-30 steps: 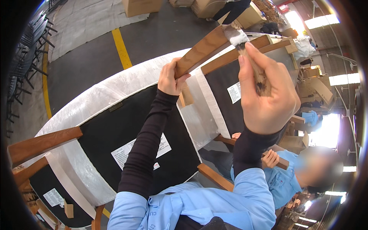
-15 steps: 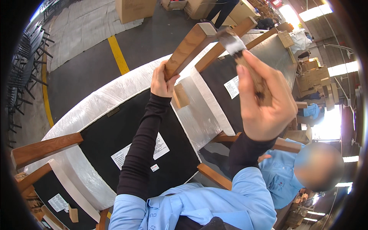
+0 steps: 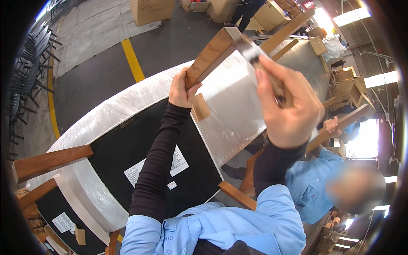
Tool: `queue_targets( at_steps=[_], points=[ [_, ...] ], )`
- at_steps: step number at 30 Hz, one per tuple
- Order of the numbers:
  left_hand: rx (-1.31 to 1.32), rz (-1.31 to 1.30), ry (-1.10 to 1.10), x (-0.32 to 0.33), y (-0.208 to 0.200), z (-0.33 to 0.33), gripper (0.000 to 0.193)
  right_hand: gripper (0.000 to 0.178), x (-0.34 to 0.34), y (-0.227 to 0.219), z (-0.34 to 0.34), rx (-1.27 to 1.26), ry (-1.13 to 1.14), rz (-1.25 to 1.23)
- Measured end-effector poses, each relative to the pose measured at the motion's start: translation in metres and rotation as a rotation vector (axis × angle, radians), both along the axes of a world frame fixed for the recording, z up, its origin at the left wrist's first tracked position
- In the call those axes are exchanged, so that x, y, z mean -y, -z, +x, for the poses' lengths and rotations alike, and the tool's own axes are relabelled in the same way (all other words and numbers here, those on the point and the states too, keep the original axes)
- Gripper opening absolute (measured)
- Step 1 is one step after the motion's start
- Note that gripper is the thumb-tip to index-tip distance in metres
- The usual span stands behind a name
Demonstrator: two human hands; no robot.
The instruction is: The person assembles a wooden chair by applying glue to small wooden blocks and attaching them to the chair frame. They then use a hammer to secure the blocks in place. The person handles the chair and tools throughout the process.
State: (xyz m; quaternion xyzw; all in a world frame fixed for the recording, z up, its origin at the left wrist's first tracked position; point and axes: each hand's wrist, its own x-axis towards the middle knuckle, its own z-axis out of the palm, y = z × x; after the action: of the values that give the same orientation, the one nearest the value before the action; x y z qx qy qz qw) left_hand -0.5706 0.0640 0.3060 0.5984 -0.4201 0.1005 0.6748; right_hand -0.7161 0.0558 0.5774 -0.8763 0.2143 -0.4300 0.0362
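An upturned chair with a black fabric underside (image 3: pixel 123 148) and wooden legs lies before me. My left hand (image 3: pixel 182 90) is closed round the lower part of its far wooden leg (image 3: pixel 212 53), which points up and away. In my right hand (image 3: pixel 289 100), pinched between thumb and fingers, is a flat paintbrush (image 3: pixel 251 52) with a wooden handle and metal ferrule. Its tip is at the side of the leg's end, slightly blurred; I cannot tell whether it touches. A small cardboard piece (image 3: pixel 200 107) sits beside the chair's edge.
Plastic film covers the table (image 3: pixel 229 114). Another upturned chair (image 3: pixel 63 212) lies at the lower left. To the right, a co-worker in a blue shirt (image 3: pixel 310 187) grips a wooden chair leg (image 3: pixel 346 123). Dark chairs (image 3: pixel 32 80) and a cardboard box (image 3: pixel 152 10) stand beyond.
The paintbrush has moved slightly left and down along the leg's end. The neighbouring upturned chair has left its spot on the table, moving right with the co-worker. My left hand stays put.
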Motion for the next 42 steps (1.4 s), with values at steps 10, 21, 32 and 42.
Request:
queue_targets(
  at_steps=[10,21,32,42],
  points=[
    [0.127,0.151,-0.145,-0.008,-0.119,-0.037,0.096,0.015,0.002,0.003,-0.036,0.218,0.091,0.233],
    [0.253,-0.35,-0.046,-0.091,-0.194,-0.027,0.063,0.033,-0.014,0.004,-0.05,0.632,-0.178,0.424],
    [-0.419,0.743,-1.713,-0.417,0.084,-0.052,0.044,0.035,-0.165,0.089,0.085,0.057,-1.041,1.225],
    [-0.894,0.953,-1.662,-0.426,0.141,-0.07,0.043,0.025,-0.246,0.108,0.206,0.311,-1.196,0.58]
  ],
)
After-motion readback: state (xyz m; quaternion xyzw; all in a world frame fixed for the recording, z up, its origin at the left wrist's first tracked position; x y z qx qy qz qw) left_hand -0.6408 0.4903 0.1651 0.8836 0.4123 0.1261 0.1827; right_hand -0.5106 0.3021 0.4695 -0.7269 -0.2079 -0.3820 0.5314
